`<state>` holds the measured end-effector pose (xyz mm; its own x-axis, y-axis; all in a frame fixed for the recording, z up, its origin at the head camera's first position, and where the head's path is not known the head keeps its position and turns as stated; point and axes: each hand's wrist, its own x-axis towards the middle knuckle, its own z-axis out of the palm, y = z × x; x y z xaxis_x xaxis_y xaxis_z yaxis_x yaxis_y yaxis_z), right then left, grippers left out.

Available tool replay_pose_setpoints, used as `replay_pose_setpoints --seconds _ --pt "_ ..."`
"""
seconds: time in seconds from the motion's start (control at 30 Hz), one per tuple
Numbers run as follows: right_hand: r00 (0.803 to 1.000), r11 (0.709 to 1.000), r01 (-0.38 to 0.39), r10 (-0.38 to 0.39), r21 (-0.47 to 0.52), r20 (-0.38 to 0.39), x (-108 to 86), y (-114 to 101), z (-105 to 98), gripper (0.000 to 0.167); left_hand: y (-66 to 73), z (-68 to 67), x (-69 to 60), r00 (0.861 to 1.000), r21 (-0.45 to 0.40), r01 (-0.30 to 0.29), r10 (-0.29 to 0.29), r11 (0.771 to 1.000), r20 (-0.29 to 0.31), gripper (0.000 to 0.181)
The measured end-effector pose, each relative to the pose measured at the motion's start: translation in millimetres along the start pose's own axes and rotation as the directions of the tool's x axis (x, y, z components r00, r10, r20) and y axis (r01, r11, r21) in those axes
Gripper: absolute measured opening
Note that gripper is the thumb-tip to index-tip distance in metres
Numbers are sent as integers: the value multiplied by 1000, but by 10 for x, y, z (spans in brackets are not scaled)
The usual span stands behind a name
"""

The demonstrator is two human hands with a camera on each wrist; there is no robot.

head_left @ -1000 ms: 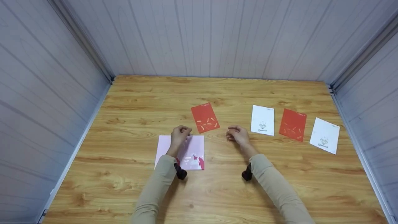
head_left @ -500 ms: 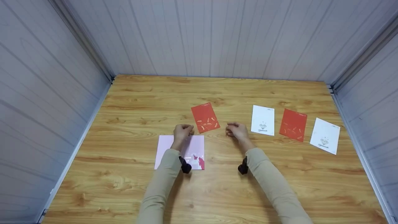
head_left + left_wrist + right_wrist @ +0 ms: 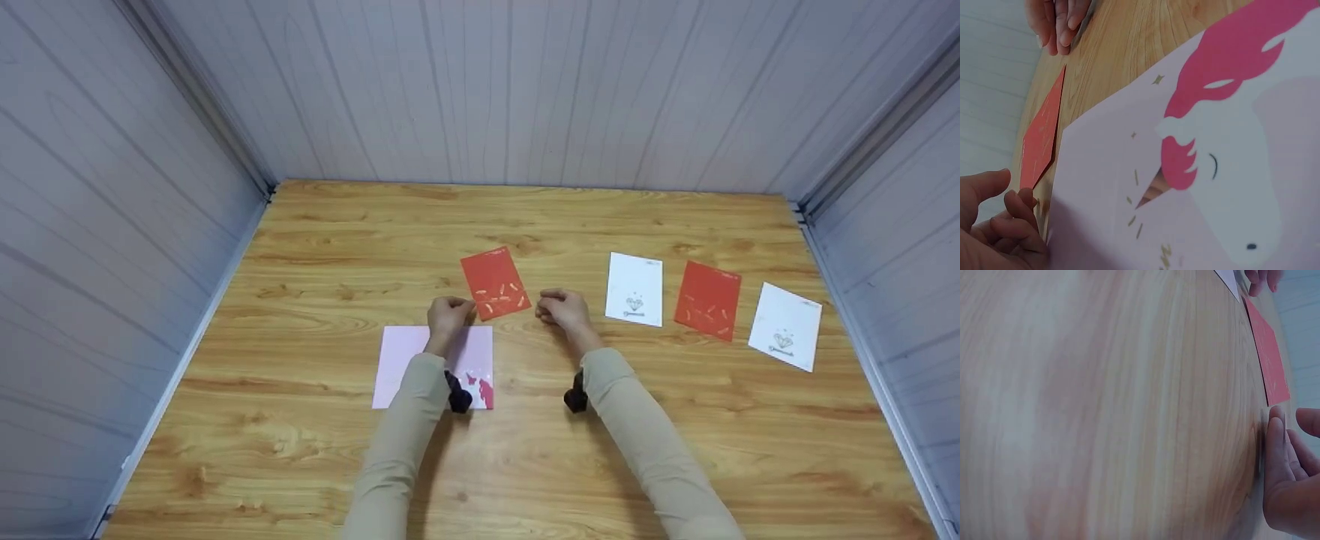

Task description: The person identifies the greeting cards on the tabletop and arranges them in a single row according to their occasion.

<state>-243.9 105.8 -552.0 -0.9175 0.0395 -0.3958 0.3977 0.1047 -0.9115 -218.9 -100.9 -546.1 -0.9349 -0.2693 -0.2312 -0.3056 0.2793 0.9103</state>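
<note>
Stretches both arms, in a left sleeve (image 3: 405,442) and right sleeve (image 3: 645,435) of beige cloth, over a wood-grain table (image 3: 517,472). Has the left hand (image 3: 448,315) at the near left corner of a tilted red card (image 3: 496,281) with pale feather-like marks, above the far edge of a pink unicorn-printed sheet (image 3: 476,356). Bends those fingers loosely, with the thumb parted from them: released, by the left wrist view. Cannot tell whether touching the card's corner. Has the right hand (image 3: 566,307) just beside the near right corner of the same card, with fingers nearly straight and the thumb well apart, likewise released. Flat on the table between both hands, that red card, just beside the far right corner of the sheet. On the sheet, in print: a white unicorn with a bright pink mane, gold flecks and a shiny horn. Farther right, apart in a row: inner white diamond card (image 3: 635,289), second red card (image 3: 707,301), outer white diamond card (image 3: 785,326). Wears a black device at the left wrist (image 3: 459,394) and another at the right. Behind the table, a pale panelled wall (image 3: 480,90).
</note>
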Motion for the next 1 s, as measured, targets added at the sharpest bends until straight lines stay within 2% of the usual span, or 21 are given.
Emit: replay_pose_setpoints --seconds 0.1,0.37,0.47,0.63,0.87,1.0 --pt "1000 1000 0 0 -18 8 -1 -17 15 27 5 21 8 1000 46 -2 3 999 -17 18" --pt "999 1000 13 -12 -22 32 2 -43 29 30 33 46 23 1000 79 10 -8 997 -28 17" --pt "999 1000 20 -19 -22 44 -1 -56 42 30 40 64 33 1000 69 10 -8 998 -29 16" --pt "998 999 39 -38 -20 50 3 -56 56 33 33 85 37 1000 3 25 -25 1000 -14 14" --pt "997 999 42 -41 -21 59 19 -65 65 34 19 110 46 999 16 35 -34 999 -40 14" --pt "997 1000 15 -16 15 78 9 -78 83 36 17 128 41 999 14 34 -34 999 -38 15"
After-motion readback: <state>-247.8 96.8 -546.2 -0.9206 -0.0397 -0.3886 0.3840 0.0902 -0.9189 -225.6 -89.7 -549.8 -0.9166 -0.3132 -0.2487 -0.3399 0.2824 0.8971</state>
